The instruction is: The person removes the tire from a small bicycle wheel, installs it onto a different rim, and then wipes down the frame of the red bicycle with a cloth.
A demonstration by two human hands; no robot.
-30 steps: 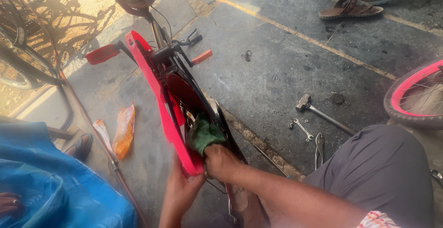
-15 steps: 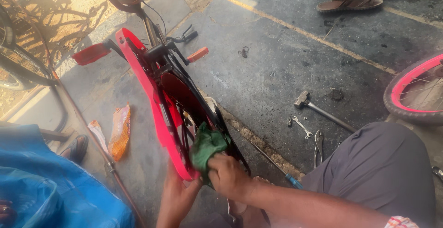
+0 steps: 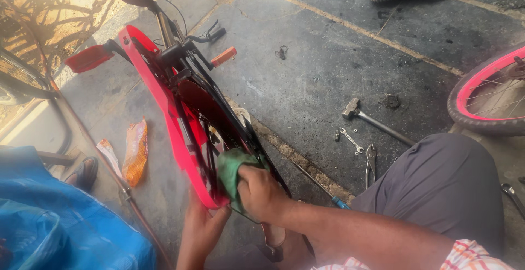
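A right hand (image 3: 261,192) closes on a green rag (image 3: 232,172), pressing it against the near end of a red bicycle wheel (image 3: 175,133) standing on the concrete floor (image 3: 306,78). The left hand (image 3: 201,227) cups the rim from below. To the left lies a crumpled orange wrapper (image 3: 135,151); a blue plastic sack (image 3: 60,221) fills the near-left corner.

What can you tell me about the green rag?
The green rag is a soft, crumpled piece of cloth, bunched into a lump. The right hand grips it and presses it against the red bicycle frame, near the frame's lower end and its dark inner parts. The left hand holds the frame just below it. Part of the rag is hidden under the fingers.
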